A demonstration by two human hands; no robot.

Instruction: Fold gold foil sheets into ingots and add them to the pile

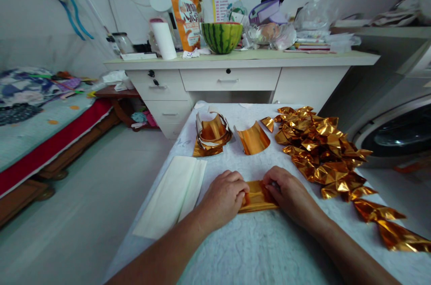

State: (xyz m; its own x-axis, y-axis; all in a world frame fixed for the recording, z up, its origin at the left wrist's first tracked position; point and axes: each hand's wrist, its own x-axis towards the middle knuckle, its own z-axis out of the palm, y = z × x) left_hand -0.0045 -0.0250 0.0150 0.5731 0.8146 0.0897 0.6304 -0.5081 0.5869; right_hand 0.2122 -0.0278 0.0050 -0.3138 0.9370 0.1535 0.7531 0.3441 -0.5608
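Observation:
A stack of gold foil paper (256, 196) lies flat on the cloth-covered table between my hands. The fingers of my left hand (225, 195) are curled onto its left end, and those of my right hand (286, 188) close on its right end. Behind it stands a curved gold sheet (254, 138). Further left is a loose bundle of curled gold sheets (213, 131) with pale edges. Folded gold foil pieces (323, 146) are heaped along the table's right side. Near my left forearm rest pale paper sheets (171, 193).
A white desk (232, 61) stands behind the table, holding a watermelon half (222, 38), an orange pouch (186, 18), a paper roll (164, 40) and plastic bags. To the right is a washing machine (390, 128); a bed (50, 132) is at left.

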